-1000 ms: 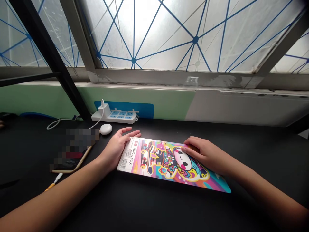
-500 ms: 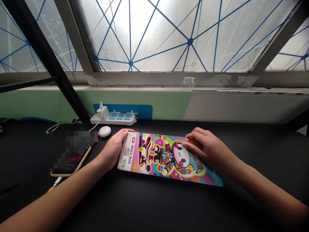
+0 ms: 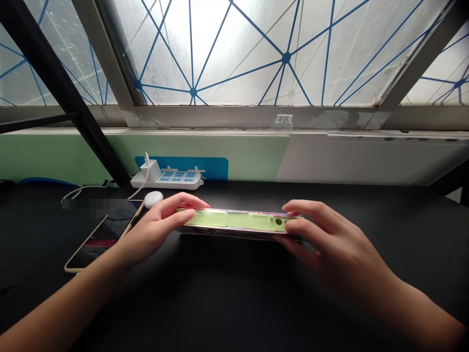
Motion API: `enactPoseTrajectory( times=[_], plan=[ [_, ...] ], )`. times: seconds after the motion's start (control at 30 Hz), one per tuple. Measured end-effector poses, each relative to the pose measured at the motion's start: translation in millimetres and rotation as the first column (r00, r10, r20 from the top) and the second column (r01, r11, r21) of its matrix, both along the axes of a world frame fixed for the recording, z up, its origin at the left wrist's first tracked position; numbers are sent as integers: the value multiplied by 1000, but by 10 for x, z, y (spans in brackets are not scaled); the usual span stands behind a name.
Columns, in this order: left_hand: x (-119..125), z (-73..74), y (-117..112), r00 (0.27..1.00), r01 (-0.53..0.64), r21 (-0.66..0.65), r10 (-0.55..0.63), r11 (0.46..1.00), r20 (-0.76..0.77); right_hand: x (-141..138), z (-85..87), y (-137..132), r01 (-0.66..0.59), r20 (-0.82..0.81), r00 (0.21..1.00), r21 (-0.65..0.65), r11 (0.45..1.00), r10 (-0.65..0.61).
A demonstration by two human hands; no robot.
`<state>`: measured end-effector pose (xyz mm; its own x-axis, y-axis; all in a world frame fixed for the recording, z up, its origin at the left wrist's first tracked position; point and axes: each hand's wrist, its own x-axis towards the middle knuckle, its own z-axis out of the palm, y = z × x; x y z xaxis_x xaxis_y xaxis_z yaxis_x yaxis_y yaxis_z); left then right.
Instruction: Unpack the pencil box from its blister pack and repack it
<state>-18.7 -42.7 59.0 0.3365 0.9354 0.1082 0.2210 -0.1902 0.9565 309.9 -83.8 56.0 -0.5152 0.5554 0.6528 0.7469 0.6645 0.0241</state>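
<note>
Rotated since the earlier frame, the pencil box (image 3: 238, 221) now shows me a long pale-green side instead of its printed face. Over the black desk (image 3: 234, 303) I see it held between the right hand (image 3: 335, 244), fingers around its right end, and the left hand (image 3: 156, 224), gripping its left end. Phone (image 3: 110, 230), power strip (image 3: 174, 181) and round white object (image 3: 153, 198) sit left.

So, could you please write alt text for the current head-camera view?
A person's left hand and right hand hold a slim pencil box near its ends, light-green narrow side facing the viewer, at a black desk. A smartphone and a rounded white object lie to the left; behind, a white power strip sits below a window with blue lines.
</note>
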Motion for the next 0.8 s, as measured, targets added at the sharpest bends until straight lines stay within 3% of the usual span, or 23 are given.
enactPoseTrajectory(
  times=[0.2, 0.37, 0.53, 0.67, 0.8],
  plan=[
    [-141, 138, 24, 937, 210, -68, -220, 975, -273, -21, -40, -41, 36, 27, 999, -147, 988, -33],
    [-144, 176, 3, 922, 245, -91, -261, 965, -287, -52, -44, -55, 49, 92, 995, -172, 984, -33],
    [-112, 59, 16, 901, 268, -52, -269, 962, -339, -136, -163, -71, 64, 239, 971, -215, 975, -11],
    [-113, -79, 48, 832, 318, -40, -299, 947, -467, -171, -283, -41, 5, 320, 945, -200, 980, 61],
    [-92, -100, 23, 768, 368, -12, -311, 930, -560, -145, -285, -16, -19, 307, 946, -268, 963, 104]
  ],
)
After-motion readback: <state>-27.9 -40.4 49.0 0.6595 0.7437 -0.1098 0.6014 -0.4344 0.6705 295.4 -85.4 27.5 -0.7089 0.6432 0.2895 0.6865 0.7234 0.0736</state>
